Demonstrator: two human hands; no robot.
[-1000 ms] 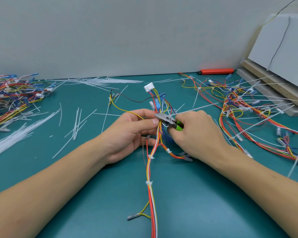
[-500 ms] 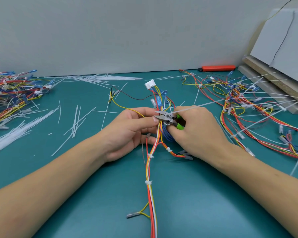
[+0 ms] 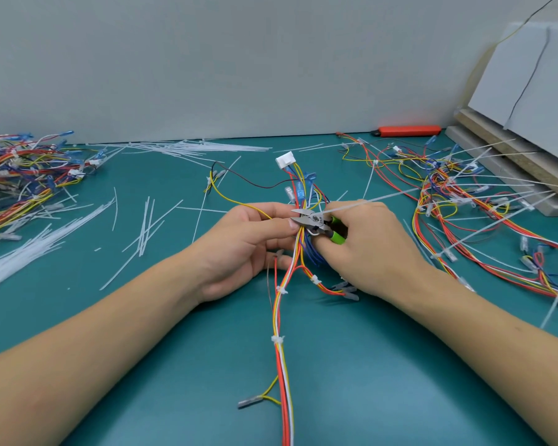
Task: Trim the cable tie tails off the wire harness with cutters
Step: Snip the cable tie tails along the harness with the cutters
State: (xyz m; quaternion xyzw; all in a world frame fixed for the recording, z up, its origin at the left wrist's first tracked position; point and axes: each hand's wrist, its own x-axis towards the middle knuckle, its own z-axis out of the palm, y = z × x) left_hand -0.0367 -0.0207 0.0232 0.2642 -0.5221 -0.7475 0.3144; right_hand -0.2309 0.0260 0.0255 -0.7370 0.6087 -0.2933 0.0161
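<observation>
- Wire harness (image 3: 284, 304) lies mid-tabletop (image 3: 174, 317), pinched by my left hand (image 3: 248, 239)
- my right hand (image 3: 364, 246) grips green-handled cutters (image 3: 316, 222); their tips meet the bundle beside a cable tie tail (image 3: 368, 201)

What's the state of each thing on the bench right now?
left hand: grips the wire harness at the bundle
right hand: grips the cutters
cutters: blades at the bundle; open or closed unclear
wire harness: lying on the mat, upper part held
cable tie tail: uncut, sticking out right
white connector: unplugged, on the mat
orange knife: lying by the wall
</observation>
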